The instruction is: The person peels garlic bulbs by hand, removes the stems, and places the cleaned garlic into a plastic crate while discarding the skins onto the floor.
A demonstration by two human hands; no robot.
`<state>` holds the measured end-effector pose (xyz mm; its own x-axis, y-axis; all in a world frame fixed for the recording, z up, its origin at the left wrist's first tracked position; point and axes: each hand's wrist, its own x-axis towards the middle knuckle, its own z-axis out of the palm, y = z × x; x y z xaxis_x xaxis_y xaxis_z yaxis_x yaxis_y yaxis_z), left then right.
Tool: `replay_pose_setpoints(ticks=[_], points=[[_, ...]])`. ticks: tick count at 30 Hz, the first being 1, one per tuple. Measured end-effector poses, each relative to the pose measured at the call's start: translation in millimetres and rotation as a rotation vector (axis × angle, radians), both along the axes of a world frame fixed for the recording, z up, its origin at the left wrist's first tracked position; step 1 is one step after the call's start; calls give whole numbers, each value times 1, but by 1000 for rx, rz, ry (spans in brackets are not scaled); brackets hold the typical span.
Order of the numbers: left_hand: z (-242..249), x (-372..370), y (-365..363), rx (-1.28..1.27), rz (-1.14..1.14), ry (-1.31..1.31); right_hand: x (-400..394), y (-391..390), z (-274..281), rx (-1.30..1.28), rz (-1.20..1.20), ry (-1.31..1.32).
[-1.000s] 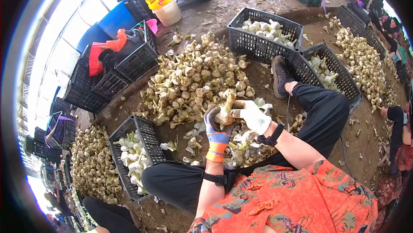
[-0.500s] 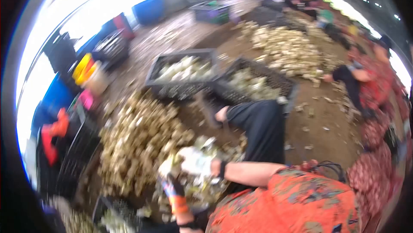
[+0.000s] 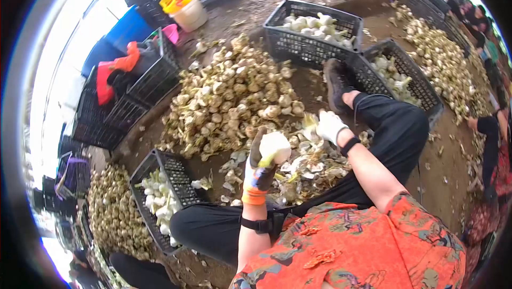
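My left hand (image 3: 258,162), in a dark-palmed glove with an orange cuff, is closed around a white garlic bulb (image 3: 274,147) with a yellowish-green stem end. To its right, my right hand (image 3: 330,127) wears a white glove. Its fingers are closed on a pale, papery piece of garlic skin (image 3: 310,127). Beneath both hands lies a heap of loose garlic skins (image 3: 314,167) between my legs. A large pile of unpeeled garlic bulbs (image 3: 229,97) rises just beyond my left hand.
Black crates of white garlic stand at the front (image 3: 306,48), front right (image 3: 426,83) and by my left knee (image 3: 178,174). Stacked crates (image 3: 152,78) and a white bucket (image 3: 190,16) are at left. More bulbs are heaped at right (image 3: 442,54), near other people.
The view has swung, so the piles and crates sit differently in it. My hands were together at the garlic; now they are apart, the right one away to the right with skin.
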<state>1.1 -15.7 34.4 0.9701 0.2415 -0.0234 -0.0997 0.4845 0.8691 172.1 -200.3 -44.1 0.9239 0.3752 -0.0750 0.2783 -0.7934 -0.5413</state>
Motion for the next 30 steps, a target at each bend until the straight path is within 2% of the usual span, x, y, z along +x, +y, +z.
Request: replay_pose_setpoints(ticks=[1,2,3,5,6,7,9,12,15,16,17,19,20,21,23,25,26,27,29,30], points=[[3,2,1,14,21,-26,-14,5,12,-204,-3,-264],[-28,7,17,116,-4,-140,-17,10,26,11,136,-179],[-31,9,16,278,35,-115,-30,22,97,226,200,297],[-35,13,14,600,93,-55,-40,36,97,468,558,57],[-21,14,10,803,134,-86,-44,45,96,401,599,-106],[-15,14,-1,546,97,-55,-49,52,98,332,636,-267],[-35,19,7,832,126,-94,-50,51,102,174,728,-223],[-44,15,5,719,63,-73,-50,56,101,-66,851,-213],[-39,12,2,490,158,-26,-49,59,88,166,689,-332],[-49,14,2,370,265,4,-47,62,81,258,587,-336],[-63,16,7,271,340,-92,-46,61,76,326,548,-182],[-63,18,4,-32,450,-11,-57,60,79,453,467,140],[-63,20,3,-98,553,104,-67,62,78,434,498,141],[-82,21,8,-86,632,96,-76,63,65,435,489,-57],[-84,17,15,-136,590,97,-69,62,50,349,436,-102],[-58,11,14,-268,475,-7,-52,58,41,249,301,-240],[-55,9,25,-242,296,-27,-41,50,33,234,267,-325],[-44,11,21,-172,303,-122,-28,49,28,10,138,-71],[-42,13,25,-590,353,-244,-14,28,14,-336,294,156],[-37,12,26,-651,365,-232,-12,20,1,-292,316,166]])
